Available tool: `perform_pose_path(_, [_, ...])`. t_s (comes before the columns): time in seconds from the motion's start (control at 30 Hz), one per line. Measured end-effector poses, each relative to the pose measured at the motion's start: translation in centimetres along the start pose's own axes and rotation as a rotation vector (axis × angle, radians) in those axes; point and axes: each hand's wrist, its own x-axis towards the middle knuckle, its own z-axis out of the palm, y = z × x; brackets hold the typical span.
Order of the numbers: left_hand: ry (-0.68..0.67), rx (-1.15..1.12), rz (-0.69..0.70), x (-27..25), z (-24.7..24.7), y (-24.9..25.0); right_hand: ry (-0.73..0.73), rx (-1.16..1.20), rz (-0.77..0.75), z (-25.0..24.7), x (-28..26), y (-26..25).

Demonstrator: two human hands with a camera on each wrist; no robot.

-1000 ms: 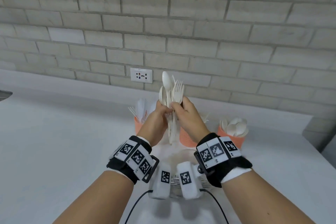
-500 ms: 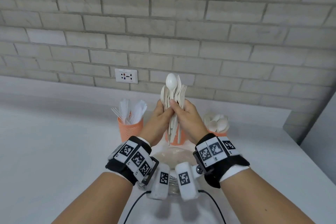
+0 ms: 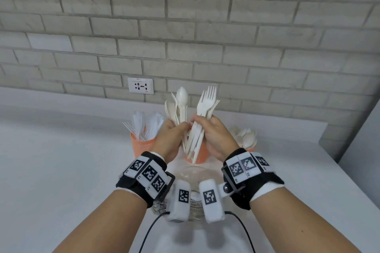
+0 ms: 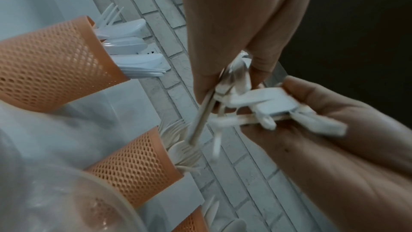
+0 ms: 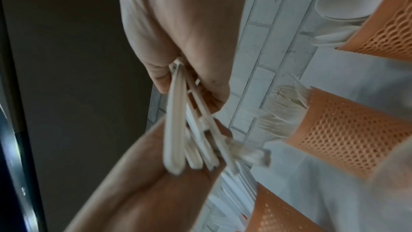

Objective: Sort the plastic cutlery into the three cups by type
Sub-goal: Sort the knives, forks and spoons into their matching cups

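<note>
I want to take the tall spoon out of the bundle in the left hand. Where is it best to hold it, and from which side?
Probably pinch the neck just under the bowl of the tall spoon, coming from above. It stands upright and highest in the bundle, so that part is free. Its handle is buried among the other spoons inside the left hand, and the right hand with its forks crowds the right side.

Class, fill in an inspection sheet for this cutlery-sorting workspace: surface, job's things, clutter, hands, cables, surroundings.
Surface: white counter.
Job's things: three orange mesh cups: left cup with mostly knives, middle cup with forks, right cup with spoons.
Clutter: clear plastic container near the wrists.
Hands: left hand holds spoons; right hand holds forks.
Cables: black cable trailing from the wrist cameras.
Surroundings: brick wall, wall socket.
</note>
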Motion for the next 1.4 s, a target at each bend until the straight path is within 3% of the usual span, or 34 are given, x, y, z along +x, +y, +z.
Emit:
perform_pose_path(0.1, [0.068, -0.044, -0.021, 0.5, -0.8, 0.2, -0.004, 0.079, -0.045, -0.9, 0.3, -1.4])
perform_pose_path(0.2, [0.118, -0.134, -0.011, 1.1, -1.9, 0.3, 0.166, 0.167, -0.154, -2.8, 1.7, -3.1])
perform_pose_path(0.37, [0.094, -0.177, 0.013, 2.0, -3.0, 0.3, 0.366, -0.040, -0.316, -5.2, 4.2, -3.3])
perform_pose_path(0.53, [-0.044, -0.155, 0.014, 2.2, -3.1, 0.3, 0.355, -0.152, -0.350, -4.6, 6.9, -1.2])
perform_pose_path(0.67, [-0.063, -0.150, 0.012, 2.7, -3.4, 0.1, 0.320, -0.200, -0.357, -4.1, 8.8, 0.1])
perform_pose_path(0.9, [-0.054, -0.118, 0.023, 3.8, -4.6, -0.6, 0.118, -0.425, -0.069, -4.0, 10.5, 3.5])
perform_pose_path(1.0, [-0.042, -0.113, 0.029, 4.3, -5.1, -0.9, 0.153, -0.383, -0.150, -3.6, 11.2, 3.2])
perform_pose_path(1.1, [-0.049, -0.116, 0.022, 4.6, -5.1, -1.0, 0.232, -0.529, -0.197, -3.4, 12.0, 3.2])
perform_pose_path(1.27, [-0.063, -0.122, -0.004, 4.7, -5.1, -1.3, 0.181, -0.803, 0.038, -4.2, 12.8, 4.1])
perform_pose_path(1.33, [-0.073, -0.147, -0.021, 4.7, -5.2, -1.2, 0.176, -0.821, 0.007, -4.1, 13.0, 3.9])
perform_pose_path(1.4, [-0.083, -0.161, -0.030, 4.6, -5.2, -1.0, 0.275, -0.764, -0.151, -4.1, 12.8, 3.9])
